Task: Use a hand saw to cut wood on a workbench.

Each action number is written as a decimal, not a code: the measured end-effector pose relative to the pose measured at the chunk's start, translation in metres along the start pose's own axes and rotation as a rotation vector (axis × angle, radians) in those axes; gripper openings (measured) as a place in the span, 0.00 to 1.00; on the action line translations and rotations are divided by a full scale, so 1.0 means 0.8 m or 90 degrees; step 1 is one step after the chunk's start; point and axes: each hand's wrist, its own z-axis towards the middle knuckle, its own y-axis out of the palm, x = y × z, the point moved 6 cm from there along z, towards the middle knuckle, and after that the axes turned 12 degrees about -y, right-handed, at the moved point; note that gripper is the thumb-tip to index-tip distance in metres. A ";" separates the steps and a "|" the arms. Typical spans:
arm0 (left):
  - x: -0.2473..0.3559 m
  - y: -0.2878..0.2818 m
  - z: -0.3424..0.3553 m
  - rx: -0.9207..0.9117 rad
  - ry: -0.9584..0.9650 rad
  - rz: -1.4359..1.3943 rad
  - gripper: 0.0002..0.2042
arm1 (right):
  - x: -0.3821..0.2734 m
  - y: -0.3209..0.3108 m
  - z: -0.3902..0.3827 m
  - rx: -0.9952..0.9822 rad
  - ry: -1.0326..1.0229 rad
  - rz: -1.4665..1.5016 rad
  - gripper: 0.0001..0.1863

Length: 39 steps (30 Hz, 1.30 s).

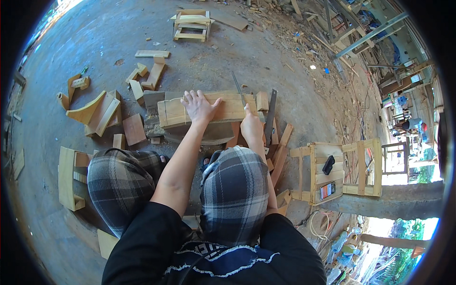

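A pale wooden board (225, 108) lies crosswise on a wooden block (206, 134) in front of my knees. My left hand (200, 107) rests flat on the board's top with its fingers spread. My right hand (251, 126) is closed round the handle of a saw (239, 88), whose thin blade appears nearly edge-on. The blade crosses the board close to its right end and points away from me. How deep it sits in the wood is hidden. Just right of the board lies another saw (271, 111) with a dark blade.
Wooden offcuts (135, 129) and curved pieces (88, 111) lie on the left. A small wooden frame (191, 24) stands at the far side. Reddish wood strips (281, 149) lie right of my hand. A phone (327, 191) and a black object (328, 165) rest on a slatted wooden chair (323, 154).
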 end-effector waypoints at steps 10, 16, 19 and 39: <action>0.007 -0.004 -0.001 -0.013 0.006 -0.063 0.46 | -0.012 -0.052 -0.077 0.005 0.038 -0.034 0.27; 0.016 -0.010 -0.016 -0.016 0.034 -0.066 0.44 | 0.003 -0.045 -0.087 0.025 0.056 -0.010 0.29; -0.006 -0.018 -0.009 -0.034 0.029 -0.052 0.44 | -0.007 -0.032 -0.066 0.002 0.039 0.035 0.30; 0.033 -0.023 -0.016 -0.130 0.324 -0.011 0.57 | 0.010 -0.073 -0.104 0.051 0.019 0.004 0.30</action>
